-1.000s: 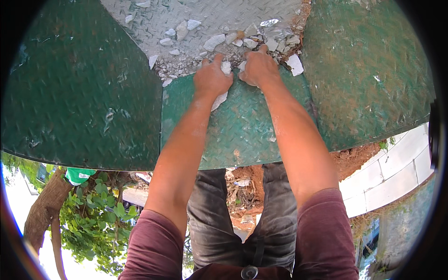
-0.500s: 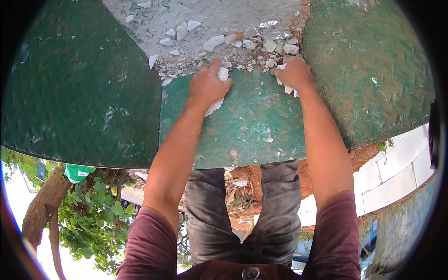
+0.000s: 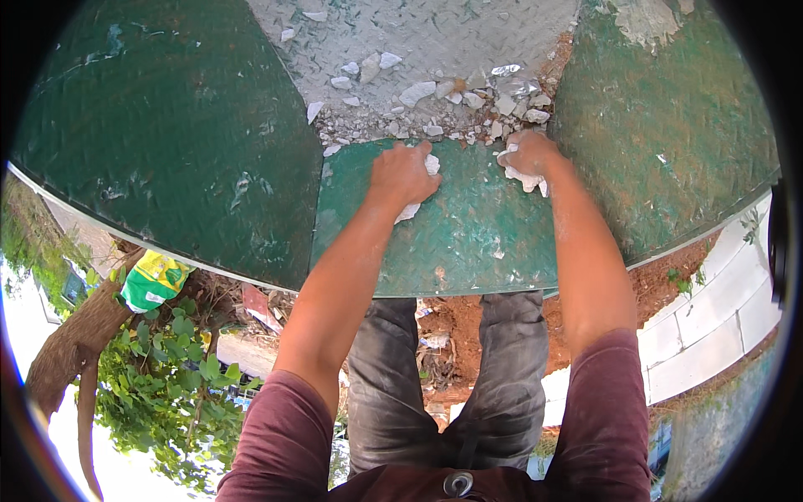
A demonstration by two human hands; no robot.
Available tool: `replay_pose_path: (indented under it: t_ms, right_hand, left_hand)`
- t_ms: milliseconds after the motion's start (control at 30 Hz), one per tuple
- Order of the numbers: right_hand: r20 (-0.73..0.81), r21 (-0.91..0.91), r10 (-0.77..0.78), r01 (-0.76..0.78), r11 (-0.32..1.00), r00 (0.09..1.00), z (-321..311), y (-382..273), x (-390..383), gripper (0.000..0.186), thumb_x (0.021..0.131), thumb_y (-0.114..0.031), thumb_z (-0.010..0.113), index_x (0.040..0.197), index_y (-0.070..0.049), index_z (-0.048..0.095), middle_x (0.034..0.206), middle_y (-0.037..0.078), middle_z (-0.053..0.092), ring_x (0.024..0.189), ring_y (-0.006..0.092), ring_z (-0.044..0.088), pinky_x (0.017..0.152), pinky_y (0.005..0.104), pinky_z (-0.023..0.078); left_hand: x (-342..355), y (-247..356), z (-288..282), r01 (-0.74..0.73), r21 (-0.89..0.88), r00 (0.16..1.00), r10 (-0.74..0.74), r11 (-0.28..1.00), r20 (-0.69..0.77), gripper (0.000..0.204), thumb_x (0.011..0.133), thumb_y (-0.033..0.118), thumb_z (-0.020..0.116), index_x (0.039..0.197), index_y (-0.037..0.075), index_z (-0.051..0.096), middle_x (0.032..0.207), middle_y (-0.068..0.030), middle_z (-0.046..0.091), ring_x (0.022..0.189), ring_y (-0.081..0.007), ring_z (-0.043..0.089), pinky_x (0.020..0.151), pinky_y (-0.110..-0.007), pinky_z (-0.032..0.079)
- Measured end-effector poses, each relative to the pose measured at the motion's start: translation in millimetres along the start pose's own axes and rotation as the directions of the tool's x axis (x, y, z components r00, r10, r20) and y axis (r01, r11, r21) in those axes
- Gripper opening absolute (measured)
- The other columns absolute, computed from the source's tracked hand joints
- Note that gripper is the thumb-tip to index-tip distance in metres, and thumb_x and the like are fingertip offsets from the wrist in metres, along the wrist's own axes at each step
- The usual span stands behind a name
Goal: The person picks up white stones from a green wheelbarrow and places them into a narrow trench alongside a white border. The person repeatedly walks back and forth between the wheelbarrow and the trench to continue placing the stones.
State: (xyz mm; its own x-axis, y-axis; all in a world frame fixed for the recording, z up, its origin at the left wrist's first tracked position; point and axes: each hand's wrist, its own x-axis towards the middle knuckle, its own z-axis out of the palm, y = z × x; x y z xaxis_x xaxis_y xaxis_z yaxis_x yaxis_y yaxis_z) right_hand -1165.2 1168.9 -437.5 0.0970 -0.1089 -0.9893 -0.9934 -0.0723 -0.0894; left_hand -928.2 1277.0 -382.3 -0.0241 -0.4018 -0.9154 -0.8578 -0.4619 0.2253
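Note:
My left hand (image 3: 403, 177) is closed around whitish broken chunks (image 3: 407, 212), which stick out below the palm and beside the thumb. It is above the sloping green metal panel (image 3: 468, 243), just short of the rubble. To its right, my right hand (image 3: 533, 154) grips more white chunks (image 3: 525, 179) at the rubble's near edge, by the right-hand panel. Ahead of both hands, loose white and grey fragments (image 3: 418, 93) lie among fine grit. My fingers partly hide the held pieces, so their full shape cannot be told.
Green side panels rise at left (image 3: 167, 151) and right (image 3: 661, 142) around a dusty grey floor (image 3: 435, 38). Crumpled silver foil (image 3: 517, 84) lies in the rubble. Beyond the near rim are a tree trunk (image 3: 63, 343), a green-and-yellow bag (image 3: 155, 280) and white blocks (image 3: 694, 322).
The view has shifted, so the rubble appears lower and farther right, and more of the bag shows. Both hands still hold their chunks; the left has turned slightly.

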Motion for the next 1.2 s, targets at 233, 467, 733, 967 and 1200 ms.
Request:
replay_pose_path:
  t_ms: [233, 467, 733, 967, 1200]
  right_hand:
    - [-0.128, 0.577, -0.181, 0.221, 0.786, 0.975, 28.5, -3.7, -158.1, 0.047, 0.084, -0.031, 0.079, 0.123, -0.008, 0.069, 0.096, 0.018, 0.071, 0.083, 0.0283, 0.070, 0.076, 0.0400, 0.054]
    - [-0.284, 0.959, 0.024, 0.283, 0.020, 0.959, 97.1, 37.1, -392.0, 0.027, 0.092, -0.022, 0.071, 0.111, -0.004, 0.066, 0.085, 0.006, 0.069, 0.064, 0.0145, 0.064, 0.054, 0.0312, 0.052]
    - [-0.147, 0.526, 0.470, 0.471, -0.708, 0.870, 406.2, 76.9, -520.2, 0.033, 0.095, -0.031, 0.070, 0.116, -0.007, 0.063, 0.086, 0.005, 0.063, 0.069, 0.0186, 0.066, 0.058, 0.0403, 0.059]
    - [0.365, 0.083, 0.403, 0.401, -0.912, 0.839, 654.5, -47.3, -583.6, 0.028, 0.095, -0.034, 0.064, 0.112, -0.012, 0.065, 0.095, 0.006, 0.066, 0.078, 0.0241, 0.067, 0.061, 0.0456, 0.056]
    - [0.365, -0.564, 0.187, 0.376, -0.736, 0.912, 780.1, -181.4, -520.7, 0.022, 0.097, -0.031, 0.062, 0.101, -0.010, 0.065, 0.078, 0.006, 0.065, 0.062, 0.0232, 0.063, 0.052, 0.0420, 0.052]
  left_hand:
    - [-125.4, -1.1, -13.8, 0.102, -0.401, 0.993, -0.118, 0.910, -0.014, 0.055, 0.079, 0.038, 0.068, 0.126, 0.010, 0.066, 0.111, -0.0240, 0.071, 0.108, -0.0429, 0.066, 0.097, -0.047, 0.050]
    - [-279.8, -27.0, -47.9, -0.017, -0.806, 1.000, -0.007, 0.592, -0.027, 0.026, 0.082, 0.022, 0.063, 0.103, 0.007, 0.069, 0.085, -0.0027, 0.066, 0.071, -0.0146, 0.059, 0.064, -0.032, 0.048]
    - [-370.8, -35.1, -122.8, 0.095, -0.686, 0.995, -0.066, 0.721, 0.069, 0.032, 0.079, 0.031, 0.065, 0.103, 0.009, 0.068, 0.081, -0.0041, 0.063, 0.070, -0.0182, 0.061, 0.063, -0.034, 0.050]
    - [-376.4, 31.9, -85.4, 0.170, -0.436, 0.972, -0.078, 0.884, 0.221, 0.030, 0.077, 0.031, 0.068, 0.101, 0.013, 0.065, 0.083, -0.0061, 0.064, 0.071, -0.0247, 0.066, 0.058, -0.042, 0.052]
    - [-394.2, 231.7, 61.2, 0.099, 0.089, 0.943, -0.122, 0.991, 0.309, 0.028, 0.077, 0.031, 0.067, 0.099, 0.014, 0.063, 0.085, -0.0062, 0.065, 0.072, -0.0251, 0.066, 0.058, -0.042, 0.053]
